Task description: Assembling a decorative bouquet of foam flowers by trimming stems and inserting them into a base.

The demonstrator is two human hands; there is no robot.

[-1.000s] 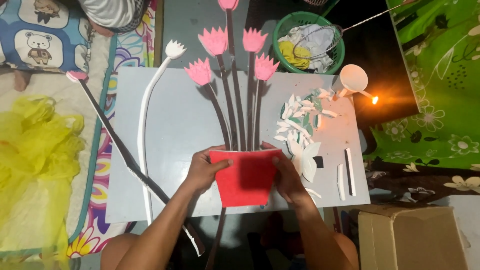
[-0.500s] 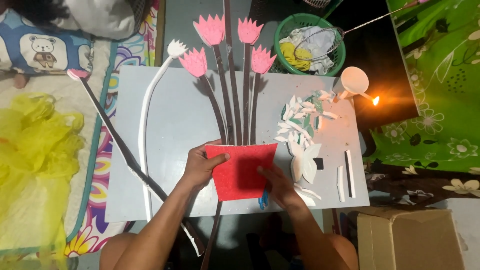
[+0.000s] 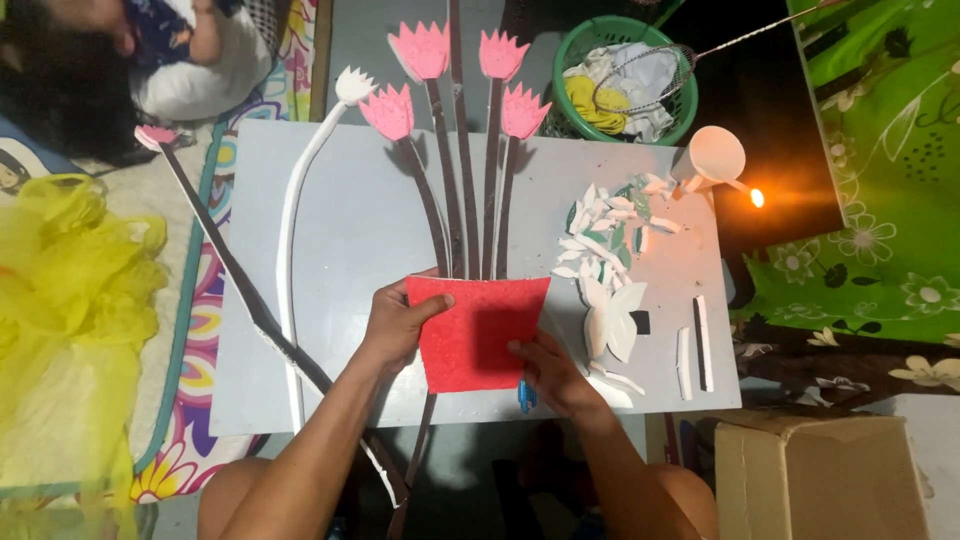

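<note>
Evidently light and bendy, the red foam pot (image 3: 478, 335) lies pressed flat: left hand (image 3: 395, 325) pinching its left edge, right hand (image 3: 552, 372) fingers spread on its near-right corner.

Single head-worn view, looking almost straight down from close above onto grey board (image 3: 340, 250) on the floor, forearms entering from bottom edge.

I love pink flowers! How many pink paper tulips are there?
5. Four pink paper tulips stand on dark stems above the red pot. A possible fifth lies far left.
</note>
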